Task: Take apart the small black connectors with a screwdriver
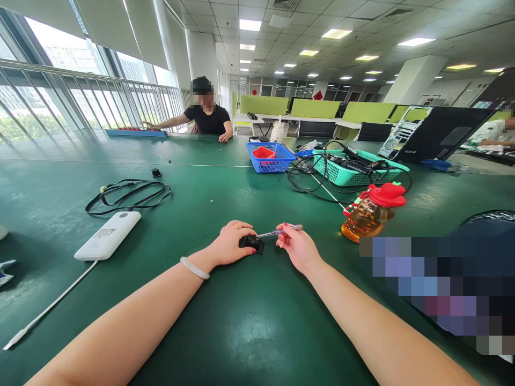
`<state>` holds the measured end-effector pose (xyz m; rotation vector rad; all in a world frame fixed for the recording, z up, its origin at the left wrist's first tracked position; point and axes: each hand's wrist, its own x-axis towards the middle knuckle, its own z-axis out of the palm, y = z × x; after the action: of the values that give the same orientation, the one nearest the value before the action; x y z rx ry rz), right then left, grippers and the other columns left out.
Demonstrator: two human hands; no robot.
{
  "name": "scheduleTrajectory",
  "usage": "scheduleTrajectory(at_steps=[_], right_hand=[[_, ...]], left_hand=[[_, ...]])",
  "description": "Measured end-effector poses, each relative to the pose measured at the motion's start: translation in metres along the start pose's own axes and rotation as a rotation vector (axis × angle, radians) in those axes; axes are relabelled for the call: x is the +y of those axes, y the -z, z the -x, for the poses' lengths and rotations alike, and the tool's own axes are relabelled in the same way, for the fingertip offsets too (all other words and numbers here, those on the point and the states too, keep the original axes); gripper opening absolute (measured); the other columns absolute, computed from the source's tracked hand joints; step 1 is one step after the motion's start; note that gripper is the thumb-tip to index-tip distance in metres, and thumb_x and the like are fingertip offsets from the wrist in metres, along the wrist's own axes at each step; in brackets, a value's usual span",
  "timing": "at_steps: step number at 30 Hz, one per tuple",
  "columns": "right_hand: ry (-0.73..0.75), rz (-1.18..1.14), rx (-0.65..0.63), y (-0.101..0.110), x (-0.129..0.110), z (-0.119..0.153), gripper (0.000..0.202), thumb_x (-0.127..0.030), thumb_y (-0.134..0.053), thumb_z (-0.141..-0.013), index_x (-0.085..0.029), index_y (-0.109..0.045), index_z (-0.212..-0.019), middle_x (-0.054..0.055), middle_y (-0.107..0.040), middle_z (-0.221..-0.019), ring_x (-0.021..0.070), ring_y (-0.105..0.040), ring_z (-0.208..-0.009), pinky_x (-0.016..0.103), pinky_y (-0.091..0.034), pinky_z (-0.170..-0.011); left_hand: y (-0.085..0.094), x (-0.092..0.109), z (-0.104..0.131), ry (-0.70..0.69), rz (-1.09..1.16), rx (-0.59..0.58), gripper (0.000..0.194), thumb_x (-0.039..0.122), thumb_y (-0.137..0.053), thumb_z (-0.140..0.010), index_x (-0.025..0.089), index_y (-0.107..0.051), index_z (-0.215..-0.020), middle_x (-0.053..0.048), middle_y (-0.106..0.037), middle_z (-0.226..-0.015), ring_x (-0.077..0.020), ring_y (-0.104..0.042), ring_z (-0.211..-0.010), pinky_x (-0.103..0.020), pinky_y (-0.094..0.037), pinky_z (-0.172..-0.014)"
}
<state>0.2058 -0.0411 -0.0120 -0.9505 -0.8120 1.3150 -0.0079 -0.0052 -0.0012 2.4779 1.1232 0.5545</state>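
My left hand (233,242) is closed around a small black block-like part (252,244), pressing it against the green table (249,321). What kind of part it is, I cannot make out. Between the fingertips of my right hand (296,246) is a slim screwdriver (281,231) with a clear handle, lying nearly level. Its metal shaft points left, and the tip meets or lies just over the top of the black part. My left fingers hide some of that part. A pale bangle (195,268) circles my left wrist.
Left of my hands lie a white power bank (108,236) with its cable and a coiled black cord (129,195). A drink bottle (372,212) with a red lid stands right. Beyond are a blue basket (270,163), a teal basket (354,177) with cables, and a seated person (207,115).
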Motion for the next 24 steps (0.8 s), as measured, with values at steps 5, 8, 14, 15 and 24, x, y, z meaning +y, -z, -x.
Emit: scheduleTrajectory(at_steps=[5,8,14,15,24], right_hand=[[-0.044,-0.042,0.021,-0.0012,-0.0016,0.0003,0.034,-0.045,-0.081,-0.060,-0.016,-0.066,-0.070,-0.004,-0.051,-0.053,0.0084,-0.043,-0.047,0.028,-0.040,-0.052],[-0.067,-0.067,0.060,-0.0011,-0.0032,-0.0004,0.033,-0.044,-0.082,-0.059,-0.016,-0.066,-0.068,-0.004,-0.049,-0.052,0.0080,-0.041,-0.046,0.027,-0.040,-0.049],[-0.093,-0.081,0.091,0.0002,-0.0041,-0.0028,0.033,-0.046,-0.081,-0.062,-0.018,-0.063,-0.066,-0.004,-0.046,-0.050,0.0088,-0.038,-0.044,0.030,-0.042,-0.047],[-0.093,-0.080,0.086,0.0005,-0.0038,-0.0033,0.033,-0.047,-0.080,-0.063,-0.019,-0.063,-0.066,-0.005,-0.046,-0.049,0.0087,-0.038,-0.043,0.030,-0.042,-0.047],[-0.111,-0.098,0.116,0.0004,-0.0036,-0.0031,0.033,-0.046,-0.080,-0.065,-0.018,-0.062,-0.065,-0.006,-0.045,-0.047,0.0070,-0.037,-0.042,0.028,-0.041,-0.049]], left_hand=[[0.0008,0.0020,0.0012,-0.021,0.006,-0.019,0.036,0.036,-0.073,-0.075,0.029,-0.068,-0.109,-0.006,-0.060,-0.131,-0.0305,-0.046,-0.128,-0.053,-0.033,-0.110],[0.0002,0.0029,0.0009,-0.044,0.001,-0.006,0.034,0.036,-0.073,-0.075,0.028,-0.068,-0.108,-0.006,-0.062,-0.129,-0.0295,-0.046,-0.127,-0.052,-0.033,-0.111],[-0.0005,0.0045,-0.0002,-0.087,-0.019,0.027,0.032,0.036,-0.071,-0.077,0.027,-0.068,-0.108,-0.006,-0.065,-0.123,-0.0295,-0.047,-0.126,-0.051,-0.036,-0.110],[-0.0003,0.0046,-0.0003,-0.092,-0.021,0.029,0.032,0.036,-0.070,-0.077,0.027,-0.068,-0.108,-0.006,-0.066,-0.122,-0.0294,-0.048,-0.126,-0.050,-0.036,-0.109],[0.0007,0.0054,-0.0007,-0.110,-0.030,0.042,0.029,0.036,-0.068,-0.079,0.027,-0.068,-0.107,-0.005,-0.067,-0.119,-0.0276,-0.051,-0.123,-0.047,-0.037,-0.110]])
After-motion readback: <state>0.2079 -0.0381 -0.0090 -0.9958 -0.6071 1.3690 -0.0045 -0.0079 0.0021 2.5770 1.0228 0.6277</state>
